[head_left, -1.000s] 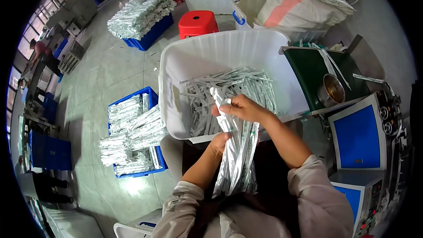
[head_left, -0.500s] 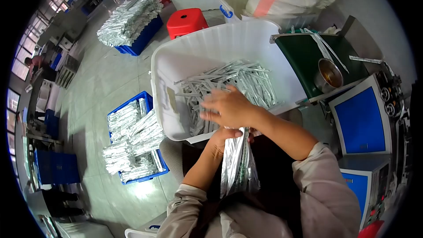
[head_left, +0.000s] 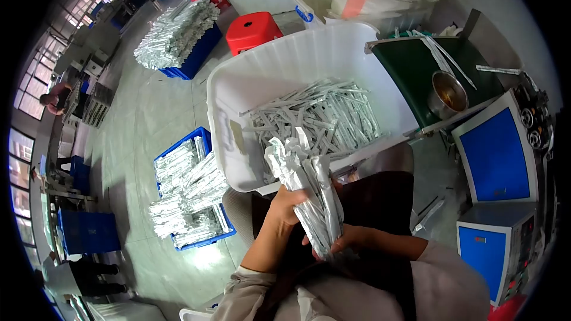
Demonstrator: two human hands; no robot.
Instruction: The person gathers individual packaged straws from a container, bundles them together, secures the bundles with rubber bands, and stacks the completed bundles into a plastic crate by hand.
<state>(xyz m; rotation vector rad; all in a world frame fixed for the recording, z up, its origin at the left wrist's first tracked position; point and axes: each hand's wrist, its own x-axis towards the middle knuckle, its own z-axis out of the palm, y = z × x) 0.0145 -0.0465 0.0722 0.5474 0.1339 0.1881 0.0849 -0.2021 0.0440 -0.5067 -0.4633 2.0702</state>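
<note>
A bundle of long silver foil packets point(head_left: 313, 202) stands up in front of my body, its crinkled upper ends leaning over the near rim of the white tub. My left hand point(head_left: 290, 203) is wrapped round the bundle's left side at mid-height. Lower down, my right hand point(head_left: 348, 239) grips it near its bottom end from the right; some of its fingers are hidden behind the foil. Inside the large white tub point(head_left: 285, 62) lies a loose heap of thin silver foil packets point(head_left: 333, 113).
To the left on the floor, a blue crate point(head_left: 206, 137) holds stacked foil packets. Another blue crate point(head_left: 193, 59) is piled high beyond a red stool point(head_left: 253, 31). A metal cup point(head_left: 447, 95) sits on a green conveyor belt point(head_left: 404, 77) at right, above a blue-panelled machine point(head_left: 495, 157).
My right hand has come down from above the tub to the bundle's lower end. The bundle has been raised, its top now sticking up past my left hand.
</note>
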